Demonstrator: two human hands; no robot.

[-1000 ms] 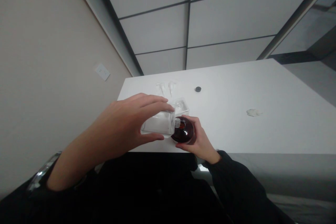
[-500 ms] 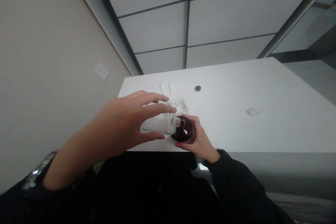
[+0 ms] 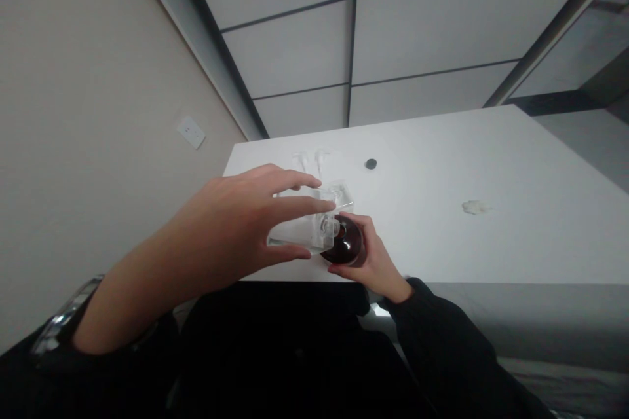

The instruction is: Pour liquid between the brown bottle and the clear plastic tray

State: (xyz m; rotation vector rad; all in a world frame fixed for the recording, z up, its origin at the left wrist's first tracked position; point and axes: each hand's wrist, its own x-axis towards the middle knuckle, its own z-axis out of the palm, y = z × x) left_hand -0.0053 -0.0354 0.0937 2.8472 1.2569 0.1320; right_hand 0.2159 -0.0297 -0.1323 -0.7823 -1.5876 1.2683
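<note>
My left hand (image 3: 260, 216) is wrapped round a clear square bottle (image 3: 302, 230), which it holds tilted on its side above the table. The neck of that bottle points right and meets the mouth of a dark brown round bottle (image 3: 344, 247). Around the brown bottle's right side curls my right hand (image 3: 371, 255), keeping it upright on the table. Just behind the two bottles stands a second clear square bottle (image 3: 341, 195), partly covered by my left fingers. Whether liquid is flowing between the necks I cannot make out.
Two clear-white pump heads (image 3: 319, 160) lie at the back of the white table (image 3: 417, 236). A small dark cap (image 3: 371, 163) sits to their right. Farther right is a crumpled whitish scrap (image 3: 476, 207). A wall with a socket (image 3: 191, 133) rises on the left.
The tilted clear bottle in my left hand has shifted slightly to the right, its neck turning a little more over the brown bottle's mouth. My right hand has stayed in place.
</note>
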